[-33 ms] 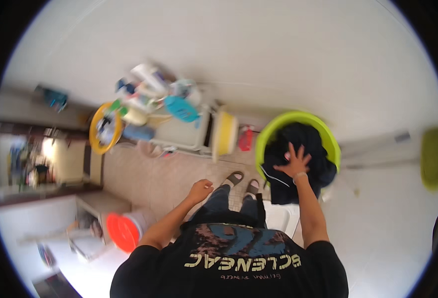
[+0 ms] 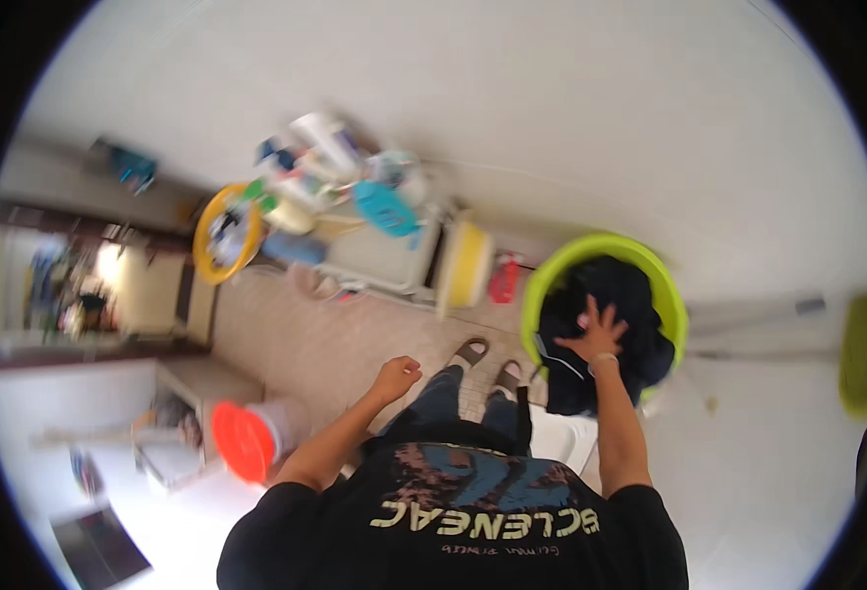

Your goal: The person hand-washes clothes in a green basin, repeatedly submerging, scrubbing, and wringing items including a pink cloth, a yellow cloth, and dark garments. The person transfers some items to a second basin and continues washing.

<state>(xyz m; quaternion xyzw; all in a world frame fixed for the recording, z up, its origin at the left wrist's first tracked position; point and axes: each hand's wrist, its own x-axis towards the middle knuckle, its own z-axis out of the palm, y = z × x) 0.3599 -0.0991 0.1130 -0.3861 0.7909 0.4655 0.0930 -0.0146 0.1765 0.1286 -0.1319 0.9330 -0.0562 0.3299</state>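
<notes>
My right hand [image 2: 598, 339], with a band around its wrist, lies on a heap of dark clothes [image 2: 618, 287]. Its fingers are spread wide and it grips nothing that I can see. The clothes fill a lime-green tub [image 2: 671, 280], and part of them hangs over the near rim. A thin white stripe runs across the dark cloth beside the hand. Well to the left, my left hand [image 2: 395, 378] hovers above the floor in front of my legs. Its fingers are curled in, and nothing shows in them.
A white basin [image 2: 563, 438] stands nearer me, below the tub. Left of the tub are a small red item [image 2: 504, 279], a yellow-and-white basin [image 2: 468, 267] on edge, and a low rack [image 2: 369, 258] with several bottles and a turquoise basket [image 2: 384, 208]. An orange-red bucket [image 2: 240, 441] stands at left.
The view has shifted slightly, so the tub and rack appear a little farther right. My right hand stays spread on the clothes; my left hand stays curled.
</notes>
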